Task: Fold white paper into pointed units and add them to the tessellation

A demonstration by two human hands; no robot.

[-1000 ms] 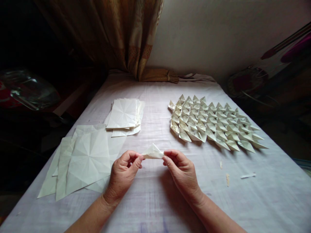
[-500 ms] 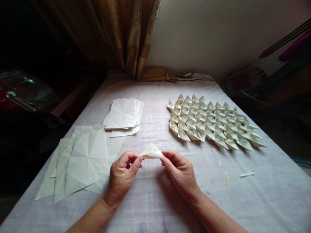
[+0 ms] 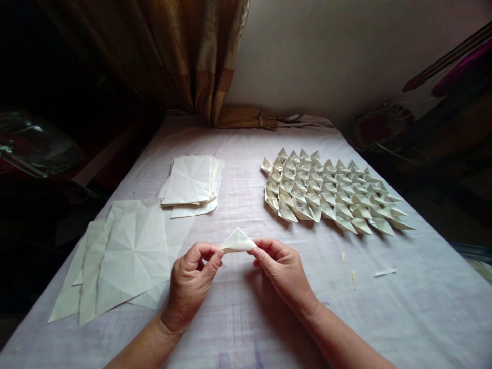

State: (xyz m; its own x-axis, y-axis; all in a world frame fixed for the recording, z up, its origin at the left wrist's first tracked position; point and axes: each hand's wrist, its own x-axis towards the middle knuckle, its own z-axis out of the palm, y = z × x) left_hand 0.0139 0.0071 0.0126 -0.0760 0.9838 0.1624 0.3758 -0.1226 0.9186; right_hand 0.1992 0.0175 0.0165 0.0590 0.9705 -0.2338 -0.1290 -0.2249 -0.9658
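A small folded white paper piece (image 3: 237,241) is held between both hands above the pale cloth-covered table (image 3: 246,318). My left hand (image 3: 192,279) pinches its left tip with thumb and forefinger. My right hand (image 3: 282,269) pinches its right tip the same way. Creased flat paper sheets (image 3: 126,256) lie fanned out to the left of my left hand. A neater stack of creased sheets (image 3: 190,182) sits farther back. Rows of several finished folded paper pieces (image 3: 326,192) lie at the right.
Small paper scraps (image 3: 384,272) lie on the cloth right of my right hand. A brown curtain (image 3: 184,56) hangs at the table's far end before a white wall. Dark clutter stands off both sides of the table.
The hands still hold the folded piece by both tips. The view has drifted slightly, so everything sits a little farther left in the frame.
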